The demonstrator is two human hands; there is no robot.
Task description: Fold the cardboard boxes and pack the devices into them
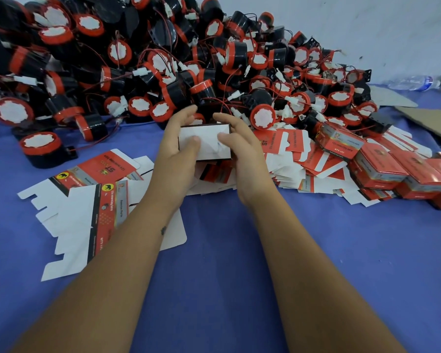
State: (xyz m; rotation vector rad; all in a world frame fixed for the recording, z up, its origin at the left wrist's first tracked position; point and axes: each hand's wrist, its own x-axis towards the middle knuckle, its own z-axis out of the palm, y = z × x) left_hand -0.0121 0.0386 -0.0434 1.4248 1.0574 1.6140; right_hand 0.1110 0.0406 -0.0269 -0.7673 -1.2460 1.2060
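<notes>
Your left hand (175,146) and right hand (239,146) clasp the half-folded box (209,138), fingers curled round it, thumbs on its white flaps, before the heap of devices (163,59).

Both forearms are stretched forward side by side. The left hand (177,146) and right hand (239,146) are curled inward, thumbs turned toward each other.

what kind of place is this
Probably a small packing workshop: a heap of identical red-and-black devices, flat unfolded cartons, and packed boxes on a blue-covered table.
</notes>
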